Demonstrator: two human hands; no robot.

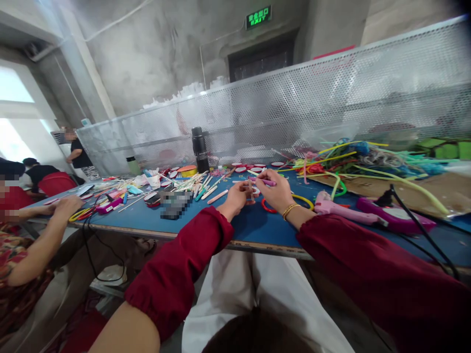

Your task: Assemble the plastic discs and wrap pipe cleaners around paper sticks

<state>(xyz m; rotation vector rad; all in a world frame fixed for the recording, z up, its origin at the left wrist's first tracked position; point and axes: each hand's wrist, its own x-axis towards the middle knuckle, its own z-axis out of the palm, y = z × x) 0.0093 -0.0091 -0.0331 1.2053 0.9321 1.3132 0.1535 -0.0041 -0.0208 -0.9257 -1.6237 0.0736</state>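
Observation:
My left hand [237, 195] rests on the blue table [253, 228] with its fingers pinched round a small pinkish stick-like piece [250, 190]. Close beside it, my right hand [276, 190] is closed on a thin purple stick [265, 182] that points left over the other hand. A gold bracelet sits on my right wrist. Red and yellow rings [302, 200] lie on the table just under and beside my right hand. Both arms wear dark red sleeves.
Two pink glue guns [353, 214] with black cords lie right of my hands. Coloured sticks and round discs are scattered across the table, with a black bottle [200, 148] behind. Long neon tubes are piled at right. A co-worker's hand [68, 205] rests at the left; perforated metal panel behind.

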